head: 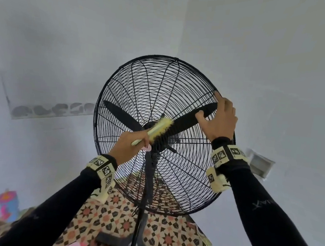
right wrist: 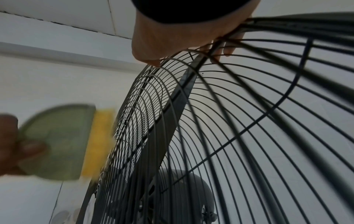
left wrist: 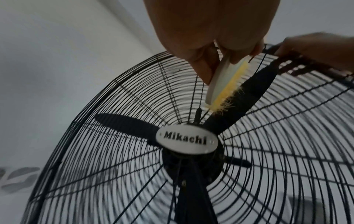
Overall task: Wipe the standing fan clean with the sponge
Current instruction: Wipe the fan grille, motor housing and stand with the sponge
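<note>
A black standing fan (head: 166, 95) with a round wire cage fills the middle of the head view. Its white hub badge (left wrist: 186, 141) reads Mikachi. My left hand (head: 131, 143) grips a pale brush with yellow bristles (head: 160, 129), not a sponge. The bristles (left wrist: 228, 89) press on the front cage just above the hub, over a black blade. In the right wrist view the brush (right wrist: 63, 142) is blurred at the left, against the cage (right wrist: 191, 121). My right hand (head: 219, 118) grips the cage's upper right rim (right wrist: 268, 24), fingers curled round the wires.
The fan's pole (head: 143, 204) runs down to a dark cross base (head: 118, 245) on a patterned tile floor (head: 168, 240). Grey walls stand behind. A colourful object (head: 8, 205) sits at the lower left. A pale wall box (head: 260, 164) is at the right.
</note>
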A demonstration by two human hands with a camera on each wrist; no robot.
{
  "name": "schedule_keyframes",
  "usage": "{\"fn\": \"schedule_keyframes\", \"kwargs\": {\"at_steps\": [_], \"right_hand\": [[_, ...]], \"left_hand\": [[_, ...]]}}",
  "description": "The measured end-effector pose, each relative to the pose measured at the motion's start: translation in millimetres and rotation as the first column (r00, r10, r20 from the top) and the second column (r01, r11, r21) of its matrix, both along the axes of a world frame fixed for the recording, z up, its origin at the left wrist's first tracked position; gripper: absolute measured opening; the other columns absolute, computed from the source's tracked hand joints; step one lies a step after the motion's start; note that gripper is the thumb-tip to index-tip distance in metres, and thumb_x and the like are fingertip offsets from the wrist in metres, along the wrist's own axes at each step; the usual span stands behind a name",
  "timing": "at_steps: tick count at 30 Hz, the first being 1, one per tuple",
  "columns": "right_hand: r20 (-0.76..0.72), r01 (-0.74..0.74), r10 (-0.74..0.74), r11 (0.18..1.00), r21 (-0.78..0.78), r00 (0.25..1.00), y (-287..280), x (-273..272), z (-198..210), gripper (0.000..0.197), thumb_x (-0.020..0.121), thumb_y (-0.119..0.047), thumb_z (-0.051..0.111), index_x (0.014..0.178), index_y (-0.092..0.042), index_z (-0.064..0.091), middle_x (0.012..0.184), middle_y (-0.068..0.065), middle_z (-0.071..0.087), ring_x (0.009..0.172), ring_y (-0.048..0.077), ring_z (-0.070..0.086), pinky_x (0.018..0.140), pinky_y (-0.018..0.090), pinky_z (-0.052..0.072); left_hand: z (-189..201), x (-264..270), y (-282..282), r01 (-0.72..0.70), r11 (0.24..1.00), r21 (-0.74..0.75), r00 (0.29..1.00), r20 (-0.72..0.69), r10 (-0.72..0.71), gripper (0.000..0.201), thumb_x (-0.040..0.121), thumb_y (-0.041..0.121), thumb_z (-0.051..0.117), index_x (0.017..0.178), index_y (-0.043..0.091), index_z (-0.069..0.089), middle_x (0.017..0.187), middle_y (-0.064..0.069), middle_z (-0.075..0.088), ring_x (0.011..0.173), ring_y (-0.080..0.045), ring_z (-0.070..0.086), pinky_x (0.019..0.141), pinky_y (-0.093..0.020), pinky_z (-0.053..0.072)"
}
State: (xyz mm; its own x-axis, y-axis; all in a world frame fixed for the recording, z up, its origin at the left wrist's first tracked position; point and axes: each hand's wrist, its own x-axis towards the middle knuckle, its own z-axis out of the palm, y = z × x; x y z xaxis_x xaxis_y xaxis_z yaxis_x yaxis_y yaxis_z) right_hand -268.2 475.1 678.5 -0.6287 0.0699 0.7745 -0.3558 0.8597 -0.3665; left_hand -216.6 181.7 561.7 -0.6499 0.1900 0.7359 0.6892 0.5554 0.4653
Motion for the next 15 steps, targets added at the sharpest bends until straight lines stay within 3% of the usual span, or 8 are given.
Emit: {"fn": "schedule_keyframes", "kwargs": {"at_steps": [1,2,5,7,9,11,13,15], "right_hand": [[-0.002,-0.002,0.002,1.000,-0.003,1.000,1,0,-1,0.079,0.082,-0.053,0.057,0.152,-0.027,0.034,0.147,0.010,0.044,0.130,0.030,0.044,0.103,0.055,0.041],[-0.006,-0.001,0.001,1.000,-0.008,1.000,4,-1,-1,0.079,0.082,-0.054,0.057,0.152,-0.027,0.034,0.147,0.011,0.044,0.130,0.030,0.044,0.102,0.055,0.041],[-0.011,0.001,-0.001,1.000,-0.029,1.000,12,0,-5,0.079,0.081,-0.054,0.057,0.151,-0.026,0.035,0.147,0.010,0.045,0.130,0.029,0.044,0.102,0.053,0.040],[-0.016,0.006,-0.007,1.000,-0.027,1.000,10,1,-4,0.078,0.082,-0.052,0.059,0.152,-0.026,0.035,0.147,0.009,0.045,0.130,0.029,0.044,0.102,0.053,0.040],[-0.012,0.022,-0.022,1.000,-0.012,1.000,3,-1,-1,0.078,0.083,-0.051,0.060,0.152,-0.026,0.035,0.147,0.009,0.044,0.130,0.029,0.044,0.102,0.052,0.040],[-0.006,0.024,-0.024,1.000,0.001,1.000,-2,-2,1,0.078,0.082,-0.051,0.060,0.152,-0.025,0.035,0.146,0.009,0.045,0.129,0.029,0.044,0.101,0.051,0.041],[-0.012,0.023,-0.023,1.000,0.000,1.000,-1,-2,0,0.078,0.082,-0.052,0.059,0.151,-0.026,0.035,0.146,0.009,0.045,0.129,0.029,0.045,0.101,0.052,0.041],[-0.012,0.019,-0.019,1.000,-0.013,1.000,5,-1,-3,0.078,0.082,-0.051,0.060,0.151,-0.026,0.035,0.146,0.010,0.045,0.129,0.029,0.045,0.101,0.053,0.042]], "left_hand": [[5,-2,1,0.012,1.000,-0.010,0.999,-0.030,-0.012,0.028,0.095,-0.001,0.061,0.083,0.023,0.064,0.109,0.001,0.077,0.082,-0.014,0.072,0.063,-0.027,0.056],[5,-4,1,0.014,0.999,-0.033,0.999,-0.042,-0.016,0.030,0.094,-0.002,0.061,0.083,0.026,0.063,0.111,0.000,0.077,0.080,-0.012,0.072,0.062,-0.025,0.055],[-21,-11,-9,-0.044,0.995,-0.089,0.997,0.061,0.049,0.034,0.091,-0.012,0.065,0.081,0.020,0.066,0.111,0.019,0.072,0.078,0.006,0.068,0.062,-0.012,0.050],[-37,-9,-17,-0.090,0.993,-0.073,0.993,0.076,0.095,0.036,0.090,-0.013,0.067,0.082,0.022,0.066,0.111,0.027,0.067,0.083,0.009,0.067,0.066,-0.011,0.053],[-32,-3,-18,-0.094,0.994,-0.058,0.994,0.057,0.097,0.032,0.090,-0.014,0.067,0.084,0.018,0.068,0.111,0.020,0.070,0.083,0.007,0.067,0.068,-0.011,0.055],[-17,-1,-13,-0.050,0.997,-0.057,0.999,0.002,0.050,0.027,0.089,-0.015,0.066,0.082,0.012,0.068,0.116,0.005,0.072,0.083,0.009,0.066,0.066,-0.007,0.051],[-10,-4,-6,-0.021,0.995,-0.097,1.000,-0.018,0.019,0.032,0.091,-0.012,0.065,0.081,0.019,0.066,0.121,0.004,0.072,0.076,0.001,0.069,0.060,-0.013,0.052],[-20,-11,-8,-0.024,0.995,-0.097,0.999,0.031,0.027,0.039,0.093,-0.008,0.064,0.079,0.028,0.063,0.110,0.014,0.075,0.061,-0.008,0.063,0.051,-0.024,0.048]]}}
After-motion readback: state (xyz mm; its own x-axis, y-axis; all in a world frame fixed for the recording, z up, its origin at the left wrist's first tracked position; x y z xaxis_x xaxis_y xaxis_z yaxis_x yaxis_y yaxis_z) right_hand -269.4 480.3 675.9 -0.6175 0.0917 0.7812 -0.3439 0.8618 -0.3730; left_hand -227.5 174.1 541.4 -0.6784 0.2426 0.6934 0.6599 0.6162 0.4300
